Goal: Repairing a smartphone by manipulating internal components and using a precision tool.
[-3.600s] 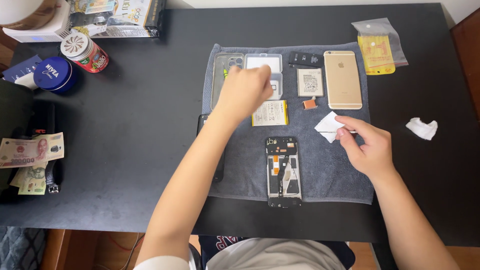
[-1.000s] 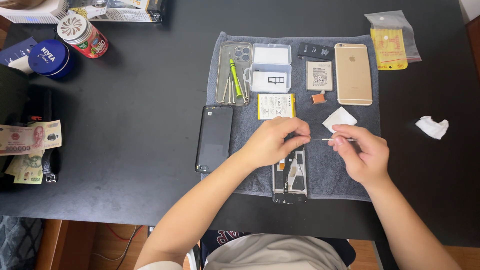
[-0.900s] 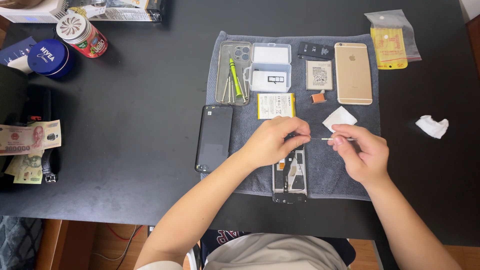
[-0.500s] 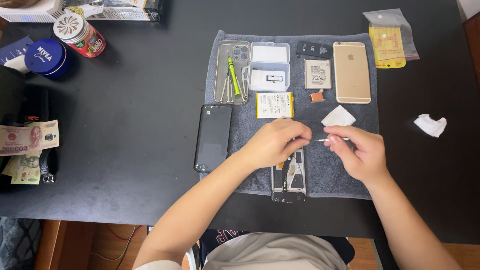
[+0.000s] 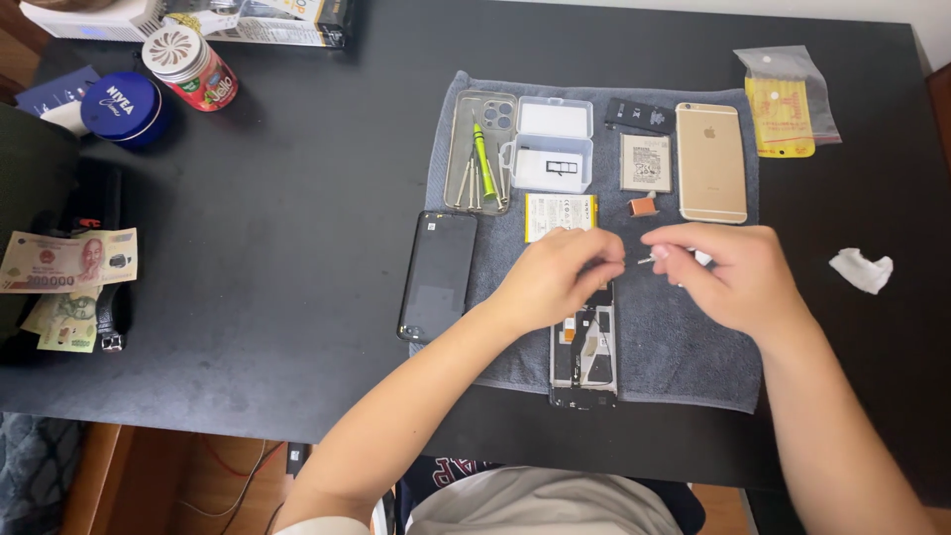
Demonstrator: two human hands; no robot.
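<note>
Your left hand (image 5: 557, 277) and right hand (image 5: 728, 275) meet above the far end of the opened phone frame (image 5: 584, 347), which lies on the grey towel (image 5: 684, 347). Risk: the thin metal pin (image 5: 646, 261) may slip and drop into the frame or the towel pile, since only fingertips hold it. Your right fingers are closed narrowly on the pin. Your left fingers are curled nearly shut beside it; whether they hold anything cannot be told. The black phone (image 5: 438, 275) lies to the left.
</note>
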